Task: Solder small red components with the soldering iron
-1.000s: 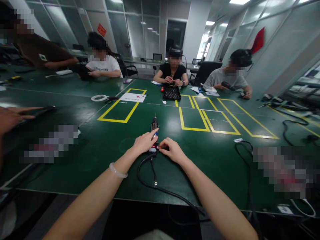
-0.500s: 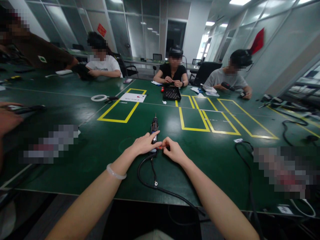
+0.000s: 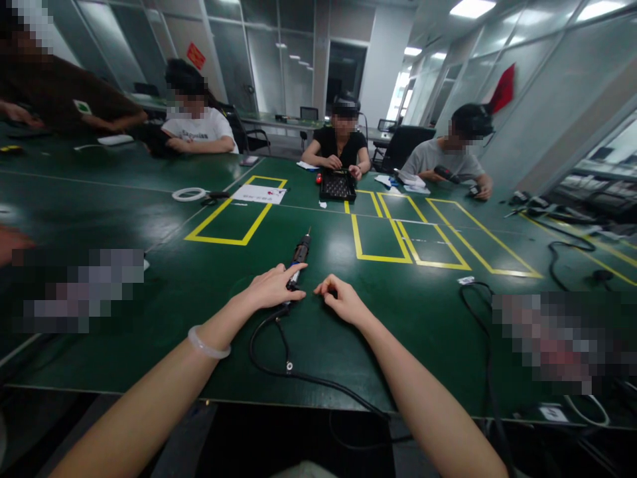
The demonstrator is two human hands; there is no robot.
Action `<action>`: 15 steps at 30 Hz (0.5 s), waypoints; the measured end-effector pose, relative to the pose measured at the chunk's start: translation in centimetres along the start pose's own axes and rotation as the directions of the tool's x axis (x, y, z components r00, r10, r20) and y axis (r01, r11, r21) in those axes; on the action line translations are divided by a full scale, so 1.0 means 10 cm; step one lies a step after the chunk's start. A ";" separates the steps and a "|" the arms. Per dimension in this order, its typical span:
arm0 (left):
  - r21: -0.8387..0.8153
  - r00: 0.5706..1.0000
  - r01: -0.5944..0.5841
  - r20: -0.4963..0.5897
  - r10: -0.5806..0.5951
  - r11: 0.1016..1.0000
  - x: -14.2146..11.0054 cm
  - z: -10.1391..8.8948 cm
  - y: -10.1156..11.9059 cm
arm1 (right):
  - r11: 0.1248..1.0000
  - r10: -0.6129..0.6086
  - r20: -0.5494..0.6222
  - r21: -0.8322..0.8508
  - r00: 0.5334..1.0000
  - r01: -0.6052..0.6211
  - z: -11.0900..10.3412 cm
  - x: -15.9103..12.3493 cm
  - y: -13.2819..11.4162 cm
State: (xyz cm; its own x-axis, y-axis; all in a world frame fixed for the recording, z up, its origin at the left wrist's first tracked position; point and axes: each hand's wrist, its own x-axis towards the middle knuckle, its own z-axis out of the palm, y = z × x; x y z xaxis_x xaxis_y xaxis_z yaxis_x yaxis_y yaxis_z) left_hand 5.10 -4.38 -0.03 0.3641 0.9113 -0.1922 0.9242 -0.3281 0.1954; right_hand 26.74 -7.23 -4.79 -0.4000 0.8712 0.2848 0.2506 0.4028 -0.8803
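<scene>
A slim electric screwdriver (image 3: pixel 301 249), black and silver with a thin bit, lies on the green table, its bit angled away and slightly right. My left hand (image 3: pixel 271 287) is over its rear half, with thumb and index finger stretched across the grip; the other fingers hide part of the tool. A black cable (image 3: pixel 318 380) runs from its rear end toward the table's front edge. Just right of the tool and apart from it, my right hand (image 3: pixel 342 297) has curled fingers pressed together. Whatever sits at its fingertips, if anything, is too small to tell.
Yellow tape outlines (image 3: pixel 383 257) mark the green table (image 3: pixel 423 332). A white paper sheet (image 3: pixel 259 194) lies ahead left, beside a white cable coil (image 3: pixel 189 194). Across the table a person (image 3: pixel 336 146) works at a black tray (image 3: pixel 338 186). Another black cable (image 3: pixel 480 332) crosses the right side.
My left hand has shifted left with the screwdriver, whose bit now leans right. A gap has opened between the tool and my right hand. An orange-red bit between them no longer shows.
</scene>
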 end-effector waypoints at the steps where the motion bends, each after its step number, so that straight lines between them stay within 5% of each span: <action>1: 0.005 1.000 -0.012 0.005 0.012 1.000 -0.01 -0.02 -0.08 | 1.000 0.006 0.000 -0.004 1.000 -0.006 -0.01 0.00 0.01; 15: -0.139 0.997 0.051 -0.057 -0.059 0.989 -0.06 -0.30 -1.72 | 0.989 0.021 0.017 -0.149 1.000 -0.018 0.00 0.00 -0.03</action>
State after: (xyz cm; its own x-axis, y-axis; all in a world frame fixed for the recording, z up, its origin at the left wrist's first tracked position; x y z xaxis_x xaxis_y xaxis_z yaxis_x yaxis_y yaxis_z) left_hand -11.35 1.48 -0.39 0.3016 0.9419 -0.1479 0.9166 -0.2437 0.3170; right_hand 26.66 -7.34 -4.47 -0.4099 0.8744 0.2595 0.3862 0.4241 -0.8191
